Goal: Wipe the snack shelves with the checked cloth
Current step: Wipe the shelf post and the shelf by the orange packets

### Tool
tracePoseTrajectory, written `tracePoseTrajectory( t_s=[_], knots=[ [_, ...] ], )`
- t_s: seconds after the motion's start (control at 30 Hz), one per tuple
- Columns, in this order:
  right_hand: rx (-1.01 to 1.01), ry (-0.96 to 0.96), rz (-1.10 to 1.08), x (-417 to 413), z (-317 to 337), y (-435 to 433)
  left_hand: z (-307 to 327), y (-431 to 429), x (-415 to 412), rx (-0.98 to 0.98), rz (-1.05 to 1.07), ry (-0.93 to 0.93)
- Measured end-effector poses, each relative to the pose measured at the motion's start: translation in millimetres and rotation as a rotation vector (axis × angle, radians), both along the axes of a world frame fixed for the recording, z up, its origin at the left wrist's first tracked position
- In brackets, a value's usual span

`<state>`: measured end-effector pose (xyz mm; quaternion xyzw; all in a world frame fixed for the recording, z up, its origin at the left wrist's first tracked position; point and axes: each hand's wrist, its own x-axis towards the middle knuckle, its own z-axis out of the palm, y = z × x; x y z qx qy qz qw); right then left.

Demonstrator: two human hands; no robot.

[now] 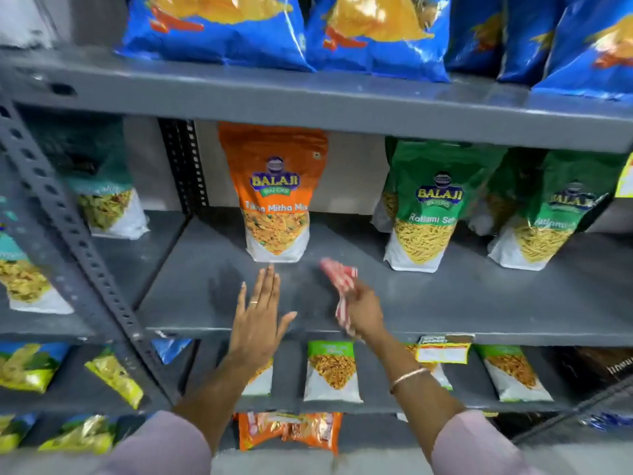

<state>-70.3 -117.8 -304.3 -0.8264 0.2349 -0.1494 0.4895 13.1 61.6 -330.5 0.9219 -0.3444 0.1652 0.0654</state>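
The red-and-white checked cloth is bunched in my right hand, which hovers over the front middle of the grey middle shelf. The cloth's free end is blurred and points up and left, towards the shelf board. My left hand is flat with fingers spread, held over the shelf's front edge just left of the cloth. An orange snack bag stands upright right behind my left fingertips.
Green snack bags stand to the right on the same shelf. Blue bags fill the shelf above. Smaller packets lie on the shelf below. A perforated grey upright slants at the left, with more bags beyond it.
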Motion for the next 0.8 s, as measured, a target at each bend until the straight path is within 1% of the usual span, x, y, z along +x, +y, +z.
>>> tracePoseTrajectory(
  t_s=[0.03, 0.07, 0.13, 0.17, 0.2, 0.27, 0.3, 0.33, 0.43, 0.47, 0.5, 0.53, 0.6, 0.63, 0.67, 0.7, 0.73, 0.77, 0.8],
  knots=[
    [0.162, -0.114, -0.007, 1.1, 8.6, -10.6, -4.8, -9.6, -5.1, 0.024, -0.009, 0.054],
    [0.233, -0.191, -0.003, 4.8, 17.8, -21.5, -9.8, -17.5, -8.8, 0.033, -0.021, 0.1],
    [0.32, -0.286, -0.023, 18.5, 29.2, -44.4, -17.8, -28.9, -11.8, 0.017, -0.015, 0.17],
    [0.324, -0.282, -0.036, 29.1, 31.5, -56.7, -21.4, -31.7, -12.1, 0.014, 0.004, 0.188],
    [0.281, -0.245, -0.047, 39.0, 36.0, -67.1, -24.7, -32.9, -11.9, 0.019, 0.026, 0.197],
    [0.12, -0.105, -0.102, 58.8, 41.3, -87.3, -26.8, -34.5, -10.2, 0.033, 0.065, 0.205],
    [0.067, -0.051, -0.108, 68.4, 40.1, -95.7, -26.8, -35.4, -9.6, 0.025, 0.083, 0.208],
    [-0.028, 0.037, -0.093, 79.0, 35.4, -103.7, -26.6, -36.2, -9.1, 0.01, 0.094, 0.211],
    [-0.472, 0.487, 0.027, 99.4, 8.9, -108.0, -27.3, -36.2, -8.6, -0.021, 0.087, 0.217],
    [-0.467, 0.573, 0.042, 103.5, 2.0, -106.4, -28.7, -35.8, -8.6, -0.029, 0.083, 0.217],
    [-0.439, 0.597, 0.03, 108.0, -2.4, -104.3, -30.8, -35.0, -8.6, -0.04, 0.085, 0.217],
    [-0.381, 0.557, -0.001, 115.8, -5.8, -105.0, -32.2, -34.7, -8.7, -0.056, 0.086, 0.209],
    [-0.244, 0.484, 0.032, 131.8, -6.2, -108.4, -33.6, -36.3, -9.1, -0.089, 0.079, 0.165],
    [-0.275, 0.484, 0.088, 143.6, -6.2, -113.6, -34.4, -37.4, -8.7, -0.102, 0.076, 0.137],
    [-0.406, 0.487, 0.138, 152.6, -7.5, -119.6, -34.6, -38.3, -8.0, -0.115, 0.074, 0.113],
    [-0.549, 0.448, 0.164, 155.7, -3.1, -123.0, -35.0, -39.0, -7.0, -0.128, 0.074, 0.093],
    [-0.723, 0.326, 0.187, 161.4, -2.9, -128.9, -36.0, -39.5, -6.6, -0.139, 0.076, 0.081],
    [-0.891, 0.254, 0.277, 168.8, -3.9, -134.8, -37.0, -39.9, -6.3, -0.144, 0.077, 0.072],
    [-1.105, 0.256, 0.401, 174.2, -6.3, -141.4, -37.5, -40.5, -6.0, -0.146, 0.077, 0.067]
  ],
)
